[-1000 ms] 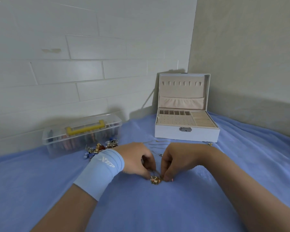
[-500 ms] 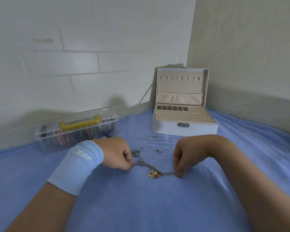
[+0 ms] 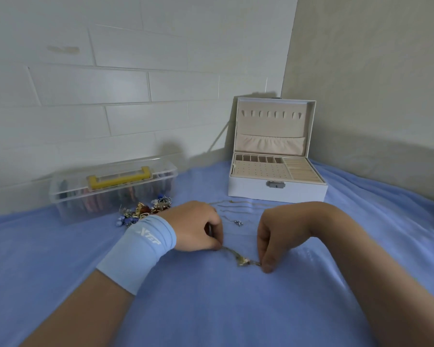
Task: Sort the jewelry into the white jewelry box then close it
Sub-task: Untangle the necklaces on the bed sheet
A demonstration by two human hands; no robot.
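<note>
Left hand (image 3: 194, 227), right hand (image 3: 278, 234) pinch necklace (image 3: 243, 260) between them

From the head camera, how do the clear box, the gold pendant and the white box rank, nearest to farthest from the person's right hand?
1. The pendant, on the chain the right hand pinches, just left of its fingertips.
2. The white box, open, straight behind the hand.
3. The clear box, far left by the wall.

Curled fingers of the left hand (image 3: 198, 229) and right hand (image 3: 273, 236) hide both ends of the gold necklace (image 3: 243, 260). The wristband (image 3: 138, 254) covers part of the jewelry pile (image 3: 145, 211). Contents of the clear plastic box (image 3: 110, 194) blur behind its wall; the thin chains (image 3: 233, 209) are too faint to count.
</note>
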